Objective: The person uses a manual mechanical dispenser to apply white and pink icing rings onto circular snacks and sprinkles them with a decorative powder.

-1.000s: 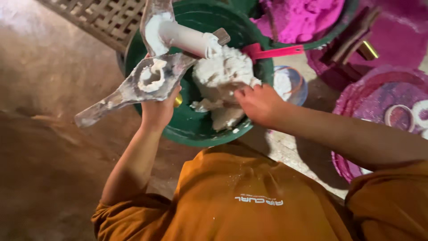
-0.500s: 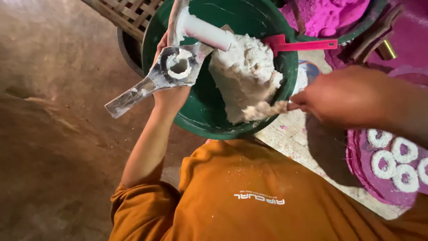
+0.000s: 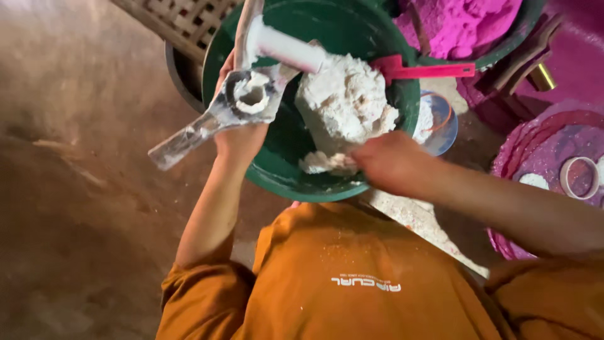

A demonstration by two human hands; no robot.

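Crumbly white dough (image 3: pixel 345 101) under right hand (image 3: pixel 391 165); left hand (image 3: pixel 239 135) seemingly grips metal mould (image 3: pixel 242 104).

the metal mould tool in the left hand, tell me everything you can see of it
The metal mould tool looks like grey metal smeared with white paste. It has a round ring-shaped cup holding paste, a flat handle pointing down-left, and a white tube-like part angled up-right. The left hand holds it from beneath, over the green basin rim.

Your metal mould tool (image 3: pixel 242 104) is caked in white paste, its ring-shaped cup facing up and its flat handle slanting toward 8 o'clock over the rim of the green basin (image 3: pixel 277 170). At 3 o'clock of it, the lump of white dough (image 3: pixel 345 104) sits heaped in that basin, crumbly and pale.
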